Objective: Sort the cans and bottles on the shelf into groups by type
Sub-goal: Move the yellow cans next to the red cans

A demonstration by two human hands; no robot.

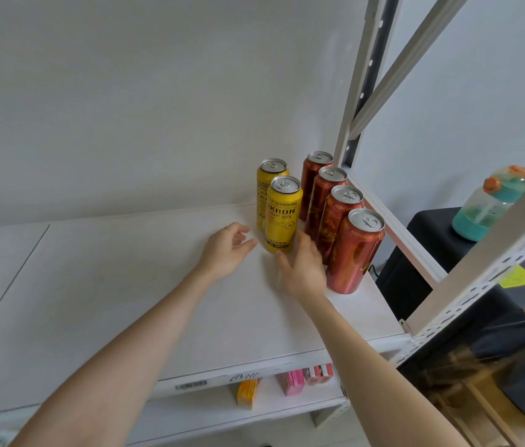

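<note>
Cans stand upright in two groups at the right end of the white shelf. Leftmost, our left hand hovers with loosely curled, spread fingers, gripping nothing, just beside the front of two yellow cans. Our right hand has straight fingers at that can's base; we cannot tell whether they touch. Right again, four red cans line the edge, close together. All look unopened, so we judge them full: fairly heavy, tall and tippy, smooth-sided, thin-walled. We would wrap the mid-body, firmly but without denting. Beyond the frame, off our shelf, sits a teal bottle.
</note>
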